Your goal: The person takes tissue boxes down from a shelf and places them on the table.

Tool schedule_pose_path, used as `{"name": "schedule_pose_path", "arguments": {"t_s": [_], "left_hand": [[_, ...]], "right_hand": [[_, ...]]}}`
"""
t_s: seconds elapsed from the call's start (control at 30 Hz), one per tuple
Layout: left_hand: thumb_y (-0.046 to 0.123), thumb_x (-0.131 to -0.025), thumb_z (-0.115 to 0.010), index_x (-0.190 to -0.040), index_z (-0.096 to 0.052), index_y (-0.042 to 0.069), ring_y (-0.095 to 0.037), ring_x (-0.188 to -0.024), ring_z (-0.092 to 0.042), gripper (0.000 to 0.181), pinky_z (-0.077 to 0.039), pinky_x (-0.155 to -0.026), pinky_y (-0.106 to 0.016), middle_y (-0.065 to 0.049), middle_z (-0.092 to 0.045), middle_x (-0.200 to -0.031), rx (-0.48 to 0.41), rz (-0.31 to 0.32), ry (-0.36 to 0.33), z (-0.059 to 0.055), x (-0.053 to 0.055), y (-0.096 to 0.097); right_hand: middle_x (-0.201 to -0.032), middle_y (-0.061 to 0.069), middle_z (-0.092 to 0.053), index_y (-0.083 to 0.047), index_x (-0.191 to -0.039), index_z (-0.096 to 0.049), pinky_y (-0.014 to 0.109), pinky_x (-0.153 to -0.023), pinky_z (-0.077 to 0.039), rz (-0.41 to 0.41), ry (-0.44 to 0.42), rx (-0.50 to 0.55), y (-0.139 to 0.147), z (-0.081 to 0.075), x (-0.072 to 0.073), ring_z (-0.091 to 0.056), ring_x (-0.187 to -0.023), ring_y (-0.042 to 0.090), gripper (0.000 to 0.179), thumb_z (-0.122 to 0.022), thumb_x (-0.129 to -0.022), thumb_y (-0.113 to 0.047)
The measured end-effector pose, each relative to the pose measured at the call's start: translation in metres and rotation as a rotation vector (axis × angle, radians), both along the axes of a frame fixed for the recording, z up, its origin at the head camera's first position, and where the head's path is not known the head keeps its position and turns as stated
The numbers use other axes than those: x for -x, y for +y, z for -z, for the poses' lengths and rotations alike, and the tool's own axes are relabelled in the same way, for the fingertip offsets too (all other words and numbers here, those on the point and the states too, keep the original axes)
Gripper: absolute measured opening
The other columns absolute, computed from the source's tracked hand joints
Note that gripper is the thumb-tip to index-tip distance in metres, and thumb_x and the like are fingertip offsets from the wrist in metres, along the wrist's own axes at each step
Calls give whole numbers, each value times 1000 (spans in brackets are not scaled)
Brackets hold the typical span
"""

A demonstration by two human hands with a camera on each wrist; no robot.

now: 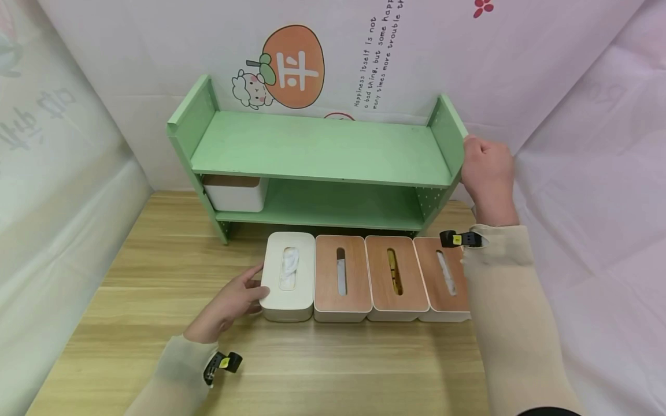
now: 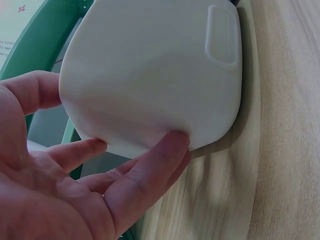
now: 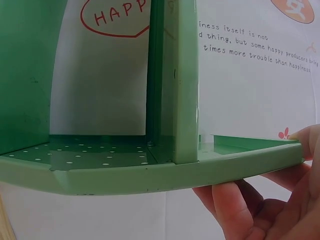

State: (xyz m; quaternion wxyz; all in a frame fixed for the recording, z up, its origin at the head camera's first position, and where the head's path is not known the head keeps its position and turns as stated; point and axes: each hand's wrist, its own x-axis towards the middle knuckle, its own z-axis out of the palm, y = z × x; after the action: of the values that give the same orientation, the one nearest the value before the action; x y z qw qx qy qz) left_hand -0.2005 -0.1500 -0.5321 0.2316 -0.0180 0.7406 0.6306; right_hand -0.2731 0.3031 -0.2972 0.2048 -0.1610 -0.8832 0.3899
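Observation:
My left hand [image 1: 234, 303] touches the left side of a white tissue box [image 1: 276, 277] that has a white lid and white tissue in its slot. In the left wrist view the fingertips [image 2: 172, 142] rest against the box's rounded wall, with the fingers spread and fairly straight. At the right, my right hand [image 1: 488, 170] grips the upper right side panel [image 1: 450, 136] of a green two-tier shelf [image 1: 322, 144]. The right wrist view has fingers [image 3: 230, 205] beneath the panel's edge and the thumb at its end.
Three wood-lidded boxes [image 1: 343, 260] stand in a row beside the white one, close to the shelf's front. Another wood-lidded white box [image 1: 236, 196] sits on the lower tier at left. Printed cloth [image 1: 406, 58] hangs behind the wooden table [image 1: 312, 370].

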Motion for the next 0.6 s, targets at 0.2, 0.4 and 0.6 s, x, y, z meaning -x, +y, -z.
{"name": "schedule_pose_path", "arguments": {"t_s": [0.2, 0.4, 0.6], "left_hand": [[6, -96, -61, -158, -27, 10, -30, -97, -66, 71, -53, -87, -52, -32, -49, -134, -5, 17, 10, -2, 0, -2], [18, -99, -61, -157, -28, 10, -32, -105, -61, 68, -52, -88, -49, -27, -52, -136, 152, 98, 128, -11, 0, -6], [35, -102, -55, -156, -27, 5, -47, -129, -45, 68, -37, -101, -64, -28, -43, -145, 462, 85, 410, -29, 1, -9]], "right_hand": [[-52, -3, -48, -14, -56, -42, 29, -42, -35, -7, -1, 18, 0, 0, 0, -45, -50, 15, 57, -34, -102, -47], [-49, -2, -45, -12, -57, -41, 29, -42, -35, -11, 14, -6, 1, 2, 1, -45, -49, 17, 58, -33, -103, -47], [-49, -3, -46, -12, -58, -41, 30, -43, -35, -10, 23, -19, 1, 3, 1, -47, -50, 17, 58, -33, -102, -49]]}}
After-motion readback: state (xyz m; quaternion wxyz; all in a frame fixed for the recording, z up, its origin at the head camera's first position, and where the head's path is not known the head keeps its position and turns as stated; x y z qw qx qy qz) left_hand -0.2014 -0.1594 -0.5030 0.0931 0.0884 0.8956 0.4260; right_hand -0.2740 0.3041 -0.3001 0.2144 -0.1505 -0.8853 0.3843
